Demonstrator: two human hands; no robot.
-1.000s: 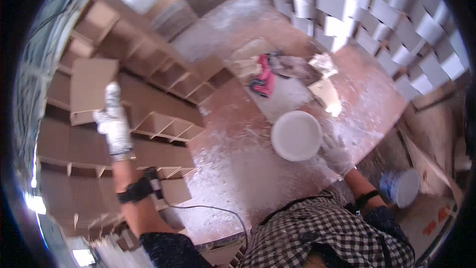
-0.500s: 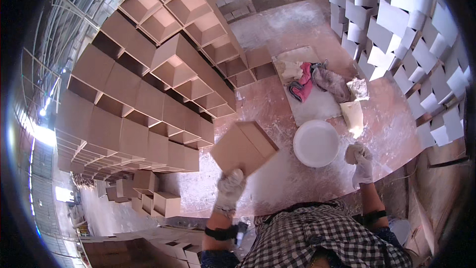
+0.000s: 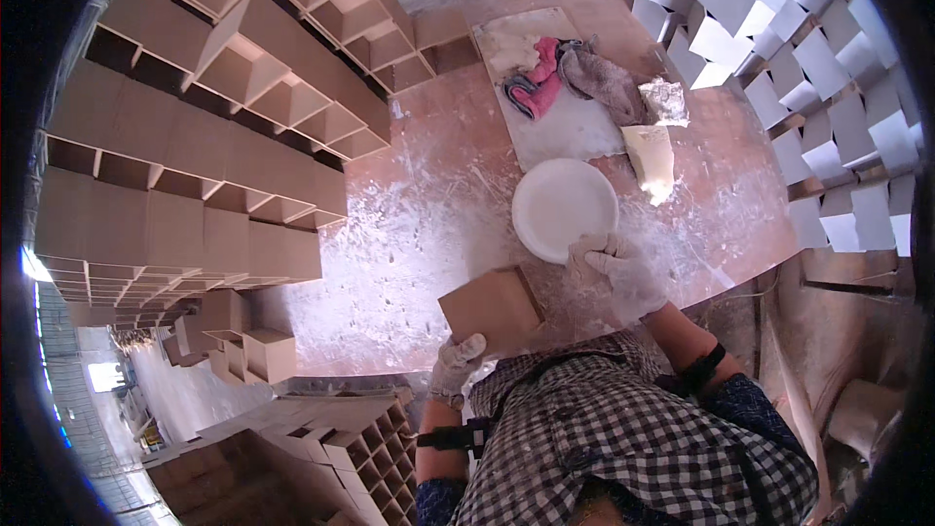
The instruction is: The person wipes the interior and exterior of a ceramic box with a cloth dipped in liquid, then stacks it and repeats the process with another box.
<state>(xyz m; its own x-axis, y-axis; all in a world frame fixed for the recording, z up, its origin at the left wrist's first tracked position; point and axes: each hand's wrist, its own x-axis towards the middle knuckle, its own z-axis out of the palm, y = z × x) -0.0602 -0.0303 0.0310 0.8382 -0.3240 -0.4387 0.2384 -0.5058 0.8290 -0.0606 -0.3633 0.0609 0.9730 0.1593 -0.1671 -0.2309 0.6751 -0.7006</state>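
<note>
My gloved left hand [image 3: 456, 360] grips the lower left edge of a small open brown box [image 3: 489, 308], held tilted close to my body at the table's near edge. To the right, my gloved right hand [image 3: 625, 278] is closed around a crumpled beige pad or cloth [image 3: 584, 261]; its exact kind cannot be made out. That hand is at the near right rim of a round white basin [image 3: 566, 173], partly covering it in this view. Whether the pad touches the rim I cannot tell.
Tall stacks of open brown boxes [image 3: 195, 146] line the left side, and pale stacked boxes [image 3: 769, 49] rise at right. Behind the basin, a board [image 3: 575, 141] carries a pink cloth [image 3: 536, 95], a dark cloth [image 3: 599, 78] and yellowish pieces [image 3: 651, 158]. More boxes [image 3: 375, 458] stand at lower left.
The box has come nearer my body and turned in my left hand. My right hand, with the beige pad, has moved left to the basin's near rim. The whole view has shifted.
</note>
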